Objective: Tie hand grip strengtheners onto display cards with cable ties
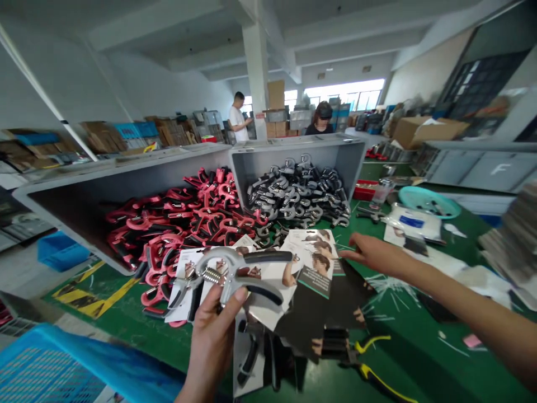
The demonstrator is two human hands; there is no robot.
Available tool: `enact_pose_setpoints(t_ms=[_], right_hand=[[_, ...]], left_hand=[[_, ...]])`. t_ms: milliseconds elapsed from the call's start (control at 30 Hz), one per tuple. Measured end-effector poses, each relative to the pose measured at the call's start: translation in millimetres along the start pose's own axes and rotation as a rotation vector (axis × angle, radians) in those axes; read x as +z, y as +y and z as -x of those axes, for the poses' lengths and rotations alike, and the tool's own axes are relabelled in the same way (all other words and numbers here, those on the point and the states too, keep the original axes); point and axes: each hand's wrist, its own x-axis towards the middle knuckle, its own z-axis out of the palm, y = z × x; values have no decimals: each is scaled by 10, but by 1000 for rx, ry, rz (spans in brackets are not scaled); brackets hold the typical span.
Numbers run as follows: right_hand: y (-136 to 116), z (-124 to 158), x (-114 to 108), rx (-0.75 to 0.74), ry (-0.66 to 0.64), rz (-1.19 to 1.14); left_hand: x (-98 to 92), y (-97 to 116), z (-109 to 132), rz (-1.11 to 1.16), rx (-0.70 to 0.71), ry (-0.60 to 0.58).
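Observation:
My left hand (216, 327) is closed around a grey and black hand gripper (235, 274), held up over a spread of printed packaging cards (310, 263) on the green table (403, 358). My right hand (371, 253) reaches leftward with its fingers stretched flat, its fingertips touching the edge of a printed card. That hand holds nothing.
A grey bin (126, 179) holds a heap of pink and black hand grippers (184, 218); the bin beside it holds grey ones (297, 196). A blue crate (54, 369) sits at bottom left, yellow-handled pliers (369, 358) near the cards, a teal dish (428, 200) right. Two people stand far back.

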Motion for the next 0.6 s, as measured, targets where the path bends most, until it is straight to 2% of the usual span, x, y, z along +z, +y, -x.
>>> enact_pose_setpoints(t_ms=[67,100,167,267,367,433,500,533,600], right_hand=[[49,85,2,-67,130,43],[21,147,15,-111,142,18],[-126,280,54,-182,69,-129],[-449,424,109,-257,-63,-392],[-652,464,127,-291,-217,-460],[-638,461,130,-253,-287,-480],[-510,462,140,-186,-283,-503],[-414,468,149,-138,-275,-508],[-195,489,175,-30,-234,-496]], left_hand=[[62,37,-108,-70,78,-25],[91,60,-158,-96,113,-53],[179,96,-239,-141,126,-166],[414,89,-290,-238,50,-406],[673,45,-275,-315,6,-587],[748,40,-282,-374,65,-653],[681,55,-345,-484,140,-685],[591,62,-400,-563,171,-664],[328,52,-540,-741,196,-541]])
